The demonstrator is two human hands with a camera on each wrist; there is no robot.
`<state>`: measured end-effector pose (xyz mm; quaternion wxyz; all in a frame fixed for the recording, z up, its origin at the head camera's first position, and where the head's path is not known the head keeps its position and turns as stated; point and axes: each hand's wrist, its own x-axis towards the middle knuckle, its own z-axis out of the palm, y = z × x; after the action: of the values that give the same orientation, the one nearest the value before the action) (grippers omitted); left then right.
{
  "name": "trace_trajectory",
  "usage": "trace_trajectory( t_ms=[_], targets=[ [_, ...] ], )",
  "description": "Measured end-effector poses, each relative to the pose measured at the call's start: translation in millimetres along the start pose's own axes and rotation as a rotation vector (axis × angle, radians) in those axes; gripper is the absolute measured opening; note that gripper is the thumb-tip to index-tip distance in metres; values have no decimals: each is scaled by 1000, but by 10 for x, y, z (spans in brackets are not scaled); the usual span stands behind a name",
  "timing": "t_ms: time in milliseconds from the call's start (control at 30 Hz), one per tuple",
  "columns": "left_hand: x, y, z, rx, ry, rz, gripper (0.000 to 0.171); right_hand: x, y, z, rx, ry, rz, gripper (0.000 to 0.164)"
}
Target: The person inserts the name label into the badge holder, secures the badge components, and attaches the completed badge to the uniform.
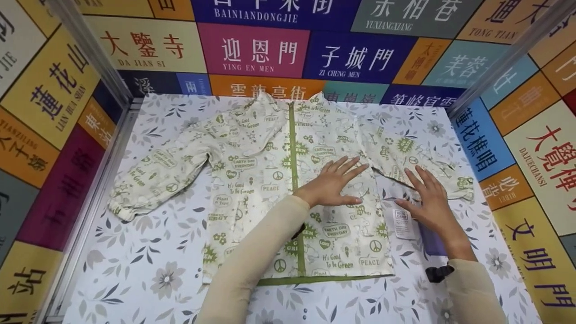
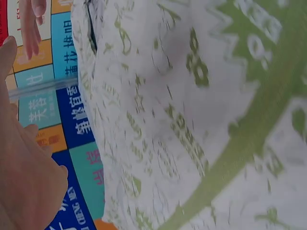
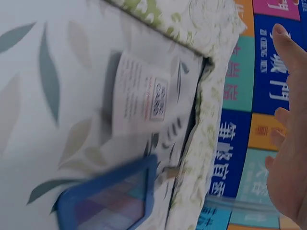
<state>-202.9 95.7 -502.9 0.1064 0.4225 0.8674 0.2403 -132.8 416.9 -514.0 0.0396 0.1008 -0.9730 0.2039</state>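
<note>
A white jacket (image 1: 252, 180) with green lettering and cartoon prints lies spread out, front up, a green zipper strip (image 1: 293, 148) running down its middle. Over the chest panel to the right of that strip is my left hand (image 1: 333, 183), fingers spread; whether it touches the cloth I cannot tell. My right hand (image 1: 427, 204), also with fingers apart, hovers by the lower edge of the right sleeve (image 1: 405, 150). Below it lie a white printed care label (image 3: 139, 96) and a blue-framed flat item (image 3: 103, 199), partly hidden by the right wrist in the head view.
The floral-patterned tabletop (image 1: 166, 279) carries the jacket. Panels with coloured signs (image 1: 254, 49) close in the back and both sides. Metal posts (image 1: 499, 56) stand at the back corners. The jacket's left sleeve (image 1: 157, 175) stretches out toward the left side.
</note>
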Motion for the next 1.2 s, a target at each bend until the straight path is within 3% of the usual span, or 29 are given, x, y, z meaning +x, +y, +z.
trace_trajectory(
  t_ms=[267, 467, 600, 800, 1200],
  targets=[
    [192, 271, 154, -29, -29, 55, 89, -309, 234, -86, 72, -33, 119, 89],
    [291, 422, 225, -60, -70, 48, 89, -543, 375, -198, 98, -24, 237, 94],
    [327, 505, 273, -76, -109, 38, 89, -693, 459, -250, 77, -66, 313, 93],
    [366, 597, 355, -92, -142, 16, 89, -846, 549, -270, 73, -142, 359, 89],
    [395, 778, 558, -120, -185, 29, 86, -1113, 624, -183, 70, -237, 496, 86]
  ],
)
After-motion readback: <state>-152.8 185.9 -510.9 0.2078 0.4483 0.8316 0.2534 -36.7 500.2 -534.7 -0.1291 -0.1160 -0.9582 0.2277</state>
